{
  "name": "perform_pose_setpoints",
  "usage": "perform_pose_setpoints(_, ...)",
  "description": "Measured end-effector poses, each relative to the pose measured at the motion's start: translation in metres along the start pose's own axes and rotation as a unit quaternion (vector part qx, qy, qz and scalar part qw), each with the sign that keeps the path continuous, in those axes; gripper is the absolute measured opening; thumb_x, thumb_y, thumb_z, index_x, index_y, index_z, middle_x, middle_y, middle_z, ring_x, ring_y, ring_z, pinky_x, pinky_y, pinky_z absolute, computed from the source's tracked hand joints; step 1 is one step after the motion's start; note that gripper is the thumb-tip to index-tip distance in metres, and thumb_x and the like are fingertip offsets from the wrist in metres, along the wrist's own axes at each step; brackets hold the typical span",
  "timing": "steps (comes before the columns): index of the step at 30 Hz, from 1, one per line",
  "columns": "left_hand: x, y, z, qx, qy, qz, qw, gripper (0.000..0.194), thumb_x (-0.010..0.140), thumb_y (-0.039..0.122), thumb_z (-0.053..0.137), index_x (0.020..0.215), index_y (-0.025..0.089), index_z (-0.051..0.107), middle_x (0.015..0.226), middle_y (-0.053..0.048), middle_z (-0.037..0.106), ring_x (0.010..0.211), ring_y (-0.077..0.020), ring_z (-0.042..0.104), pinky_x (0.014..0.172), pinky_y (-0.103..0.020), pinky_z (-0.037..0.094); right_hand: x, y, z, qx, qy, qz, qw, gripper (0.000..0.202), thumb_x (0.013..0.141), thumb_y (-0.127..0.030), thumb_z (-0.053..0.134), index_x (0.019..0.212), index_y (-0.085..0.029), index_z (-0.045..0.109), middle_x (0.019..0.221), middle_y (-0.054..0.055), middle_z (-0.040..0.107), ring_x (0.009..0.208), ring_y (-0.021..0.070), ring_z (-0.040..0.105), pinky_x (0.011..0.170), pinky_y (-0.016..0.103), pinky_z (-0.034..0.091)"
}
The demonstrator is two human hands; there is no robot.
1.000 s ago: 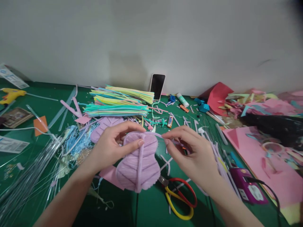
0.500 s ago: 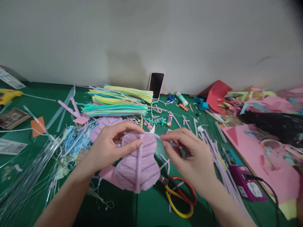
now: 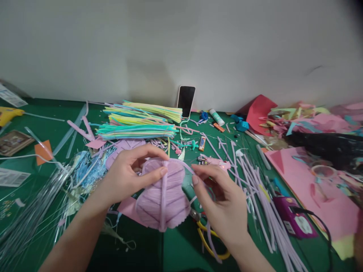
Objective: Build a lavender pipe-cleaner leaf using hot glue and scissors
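Observation:
My left hand (image 3: 129, 177) pinches the top of a lilac leaf-shaped piece (image 3: 164, 200) made of pipe cleaners, thumb on its front near the centre rib. My right hand (image 3: 219, 202) holds a loose lilac pipe cleaner (image 3: 185, 167) that runs from the leaf's top edge through my fingers and hangs down past my wrist. Both hands are held just above the green table (image 3: 176, 249). A second lilac leaf (image 3: 124, 145) lies flat behind my left hand.
A stack of pastel pipe cleaners (image 3: 138, 121) and a phone (image 3: 186, 101) leaning on the wall sit at the back. Red and yellow scissors (image 3: 204, 234) lie under my right hand. Lilac pipe cleaners (image 3: 255, 189), a purple glue gun (image 3: 295, 221) and pink paper (image 3: 320, 192) are at right; clear wires (image 3: 31, 211) at left.
My right hand has dropped lower and nearer, pulling the lilac pipe cleaner down along the leaf's right side. The left hand and the leaf have barely shifted.

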State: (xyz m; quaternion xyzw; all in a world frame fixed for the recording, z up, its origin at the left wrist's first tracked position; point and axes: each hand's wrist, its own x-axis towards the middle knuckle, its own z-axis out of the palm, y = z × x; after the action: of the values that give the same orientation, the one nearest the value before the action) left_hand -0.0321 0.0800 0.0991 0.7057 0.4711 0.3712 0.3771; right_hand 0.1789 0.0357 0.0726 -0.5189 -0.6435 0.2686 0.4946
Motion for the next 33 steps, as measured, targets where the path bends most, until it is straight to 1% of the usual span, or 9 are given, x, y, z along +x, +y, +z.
perform_pose_setpoints(4, 0.0, -0.001, 0.0, 0.01, -0.001, -0.004, 1.0, 0.014, 0.081, 0.032, 0.072, 0.093, 0.026, 0.071, 0.087, 0.002, 0.07, 0.069, -0.0122, 0.059, 0.052, -0.021, 0.041, -0.007, 0.003, 0.001, 0.005, 0.008, 0.023, 1.0, 0.02, 0.088, -0.015, 0.062, 0.103, -0.026, 0.069, 0.087, 0.0, 0.067, 0.073, 0.0125, 0.063, 0.061, 0.025, 0.052)
perform_pose_setpoints(8, 0.0, -0.002, -0.001, 0.011, 0.0, -0.01, 1.0, 0.015, 0.081, 0.034, 0.072, 0.093, 0.026, 0.071, 0.086, 0.001, 0.069, 0.07, -0.0133, 0.06, 0.052, -0.022, 0.042, -0.012, 0.003, 0.005, 0.012, 0.009, 0.01, 1.0, 0.021, 0.088, -0.014, 0.061, 0.103, -0.025, 0.07, 0.091, 0.003, 0.069, 0.077, 0.0148, 0.066, 0.061, 0.026, 0.052)
perform_pose_setpoints(14, 0.0, -0.003, -0.002, -0.002, 0.0, -0.01, 1.0, 0.016, 0.081, 0.034, 0.072, 0.095, 0.027, 0.071, 0.087, 0.0, 0.069, 0.074, -0.0147, 0.061, 0.055, -0.022, 0.045, -0.015, 0.0, 0.011, 0.018, 0.03, -0.002, 0.999, 0.023, 0.086, -0.01, 0.061, 0.102, -0.025, 0.071, 0.088, 0.004, 0.069, 0.077, 0.0158, 0.067, 0.06, 0.027, 0.054)
perform_pose_setpoints(20, 0.0, -0.003, -0.002, -0.002, -0.002, -0.012, 1.0, 0.016, 0.08, 0.034, 0.073, 0.094, 0.026, 0.071, 0.086, 0.0, 0.069, 0.076, -0.0154, 0.061, 0.056, -0.022, 0.045, -0.019, 0.001, 0.015, 0.02, 0.033, -0.007, 0.999, 0.028, 0.084, -0.007, 0.062, 0.103, -0.025, 0.072, 0.088, 0.003, 0.068, 0.077, 0.0141, 0.066, 0.061, 0.025, 0.054)
perform_pose_setpoints(26, 0.0, -0.003, -0.003, -0.011, -0.005, -0.01, 1.0, 0.015, 0.08, 0.032, 0.072, 0.093, 0.025, 0.07, 0.087, 0.0, 0.068, 0.074, -0.014, 0.061, 0.056, -0.022, 0.045, -0.018, -0.001, 0.018, 0.007, 0.034, -0.013, 0.999, 0.026, 0.084, -0.007, 0.06, 0.098, -0.024, 0.073, 0.086, 0.004, 0.069, 0.072, 0.0135, 0.066, 0.053, 0.023, 0.052)
perform_pose_setpoints(29, 0.0, -0.003, -0.003, -0.012, -0.003, -0.011, 1.0, 0.015, 0.08, 0.033, 0.073, 0.092, 0.025, 0.071, 0.086, 0.0, 0.068, 0.075, -0.0144, 0.061, 0.058, -0.022, 0.046, -0.015, -0.004, 0.019, 0.009, 0.044, -0.025, 0.999, 0.024, 0.083, -0.006, 0.06, 0.093, -0.024, 0.073, 0.083, 0.003, 0.069, 0.07, 0.0129, 0.066, 0.054, 0.022, 0.053)
perform_pose_setpoints(33, -0.001, -0.004, -0.003, -0.012, 0.003, -0.01, 1.0, 0.016, 0.079, 0.033, 0.074, 0.092, 0.024, 0.071, 0.085, -0.001, 0.068, 0.077, -0.0156, 0.062, 0.059, -0.023, 0.047, -0.015, -0.005, 0.021, 0.011, 0.045, -0.028, 0.999, 0.024, 0.083, -0.006, 0.061, 0.093, -0.023, 0.073, 0.082, 0.003, 0.069, 0.07, 0.0129, 0.066, 0.056, 0.023, 0.054)
